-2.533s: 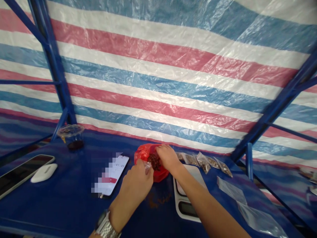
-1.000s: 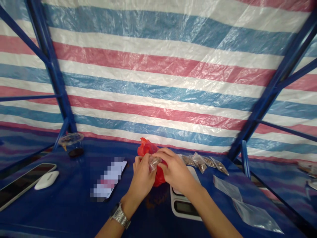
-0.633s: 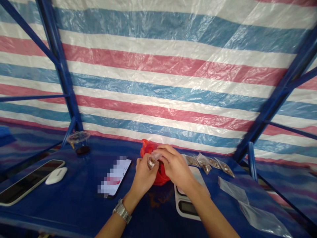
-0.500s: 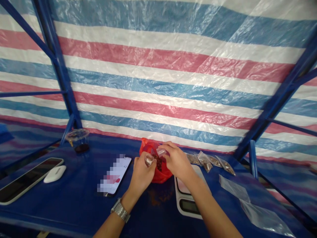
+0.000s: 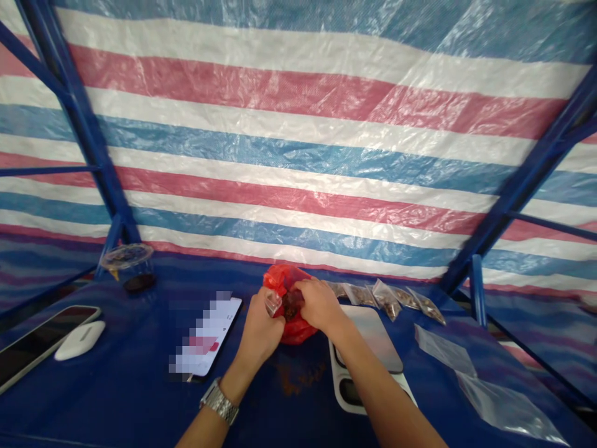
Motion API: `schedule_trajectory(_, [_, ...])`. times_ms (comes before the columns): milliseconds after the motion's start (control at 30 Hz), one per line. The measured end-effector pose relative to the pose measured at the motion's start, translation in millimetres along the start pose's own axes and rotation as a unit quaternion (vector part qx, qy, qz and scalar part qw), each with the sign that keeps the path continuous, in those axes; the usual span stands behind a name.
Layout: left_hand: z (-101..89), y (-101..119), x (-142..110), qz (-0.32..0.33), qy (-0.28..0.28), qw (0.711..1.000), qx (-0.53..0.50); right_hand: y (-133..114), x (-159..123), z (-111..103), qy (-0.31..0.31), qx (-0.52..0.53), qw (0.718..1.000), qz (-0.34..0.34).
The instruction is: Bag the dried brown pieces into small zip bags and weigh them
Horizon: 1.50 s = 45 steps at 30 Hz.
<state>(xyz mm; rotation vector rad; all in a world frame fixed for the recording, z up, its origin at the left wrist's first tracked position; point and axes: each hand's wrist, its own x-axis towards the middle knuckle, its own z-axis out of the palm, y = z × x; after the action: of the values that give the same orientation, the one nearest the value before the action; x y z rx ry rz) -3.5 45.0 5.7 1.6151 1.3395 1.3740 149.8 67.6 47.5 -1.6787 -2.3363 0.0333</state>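
A red plastic bag [image 5: 291,333] with dark brown bits inside sits on the blue table [image 5: 116,386]. My left hand [image 5: 260,330] is closed on a small clear pouch [image 5: 272,302] at the bag's left edge. My right hand [image 5: 315,305] reaches into the bag's mouth, fingers pinched together among the brown bits. A white digital scale [image 5: 370,354] lies just right of the bag, under my right forearm. A metal watch [image 5: 218,403] is on my left wrist.
Several small filled pouches [image 5: 387,298] lie in a row behind the scale. Empty clear bags [image 5: 489,398] lie at the right. A phone [image 5: 205,339], a white mouse [image 5: 79,340], a tablet [image 5: 28,354] and a lidded cup [image 5: 128,267] are on the left. Blue frame posts [image 5: 476,289] stand around.
My right hand let go of the small pouch and dipped back into the red bag. My left hand kept the pouch beside the bag's mouth.
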Motion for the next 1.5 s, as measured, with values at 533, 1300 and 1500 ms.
schedule_trajectory(533, [-0.3,13.9,3.3,-0.095,0.001,0.985,-0.141,6.3,-19.3,3.0,0.019,0.089,0.996,-0.007])
schedule_trajectory(1300, [2.2,14.3,-3.4,0.024,-0.038,0.998,0.042,-21.6,-46.0,-36.1,0.129,0.168,0.972,-0.103])
schedule_trajectory(1500, [2.8,8.2,-0.5,0.018,-0.033,0.999,-0.001,-23.8,-39.9,-26.5,0.135,0.144,0.972,-0.129])
